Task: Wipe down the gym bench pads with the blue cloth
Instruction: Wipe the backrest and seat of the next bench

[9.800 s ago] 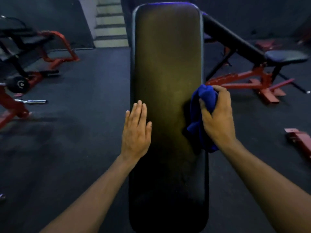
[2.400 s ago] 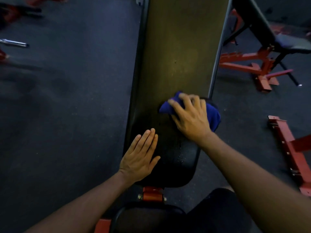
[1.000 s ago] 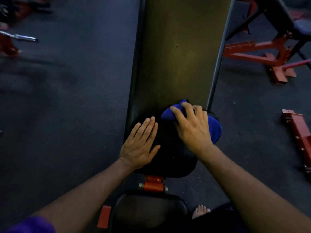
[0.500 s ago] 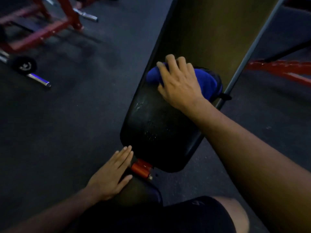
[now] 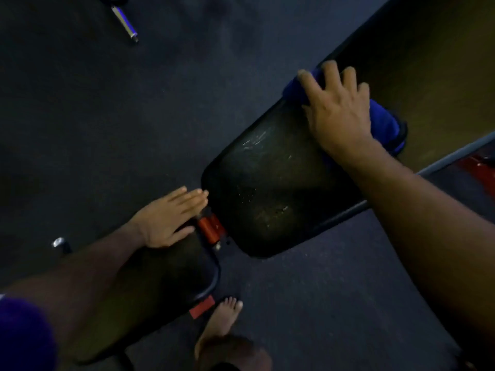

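Cloth appearance: blue cloth (image 5: 385,121), bunched and folded, deep blue, soft-looking.
Cloth location: on the long back pad (image 5: 276,188), across its width, partly past the pad's right edge.
Right hand (image 5: 340,113): palm down on the cloth, fingers spread and only slightly bent, pressing it to the pad; not curled round it.
Left hand (image 5: 171,218): flat, fingers straight and together, resting on the seat pad (image 5: 166,277) at its end by the orange hinge bracket (image 5: 211,228); holds nothing.
Back pad surface: black, with pale scuffs and specks near its lower end; upper part shows an olive sheen.
Hidden or cut off: most of the cloth lies under the right hand; the back pad runs out of the frame at top right; the seat pad is largely covered by the left forearm; the whole scene is dim and slightly blurred.
Count: two pads, one cloth, two hands, one bare foot (image 5: 222,319) on the dark floor (image 5: 107,108), one chrome bar end (image 5: 126,22) at top left.
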Demonstrator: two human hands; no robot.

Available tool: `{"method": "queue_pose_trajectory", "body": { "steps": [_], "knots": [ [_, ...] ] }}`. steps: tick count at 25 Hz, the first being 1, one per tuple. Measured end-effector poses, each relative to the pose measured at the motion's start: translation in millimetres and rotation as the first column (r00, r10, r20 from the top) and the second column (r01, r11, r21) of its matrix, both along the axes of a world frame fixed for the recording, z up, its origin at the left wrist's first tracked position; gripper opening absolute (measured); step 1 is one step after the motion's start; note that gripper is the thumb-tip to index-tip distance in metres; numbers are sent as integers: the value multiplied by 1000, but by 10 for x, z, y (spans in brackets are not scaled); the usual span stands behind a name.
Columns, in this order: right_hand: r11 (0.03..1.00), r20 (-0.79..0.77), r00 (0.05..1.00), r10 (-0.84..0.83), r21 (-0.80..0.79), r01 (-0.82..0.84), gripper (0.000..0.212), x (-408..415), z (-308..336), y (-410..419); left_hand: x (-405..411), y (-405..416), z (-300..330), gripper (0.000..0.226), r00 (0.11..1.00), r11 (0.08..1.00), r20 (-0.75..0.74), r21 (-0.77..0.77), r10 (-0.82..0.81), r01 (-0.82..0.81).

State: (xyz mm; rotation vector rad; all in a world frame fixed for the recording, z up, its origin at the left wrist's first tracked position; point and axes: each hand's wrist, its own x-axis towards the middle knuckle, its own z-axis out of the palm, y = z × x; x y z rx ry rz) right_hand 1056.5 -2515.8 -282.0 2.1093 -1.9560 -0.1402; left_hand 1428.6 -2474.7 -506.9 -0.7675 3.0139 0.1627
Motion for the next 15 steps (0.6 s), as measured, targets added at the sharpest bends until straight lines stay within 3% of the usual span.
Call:
{"method": "queue_pose_trajectory", "body": {
  "steps": [2,3,5,8,15],
  "knots": [
    [994,-20,1000,3,111,-1,59,86,157,-95,18,193,225,75,942,937,29,89,336,-337],
    [987,-39,999,16,159,-10,61,132,165,-100,67,430,294,77,862,851,51,140,504,-506],
    [970,-23,998,64,237,-56,66,132,225,-85,58,1006,229,79,725,710,55,165,686,-684],
    [966,-17,986,164,204,-158,65,-90,220,-42,42,1442,68,81,660,643,37,188,751,-742],
    [982,79,979,188,-5,-188,51,23,-259,-4,45,1420,-102,78,658,662,-75,104,749,-742]
  ]
}}
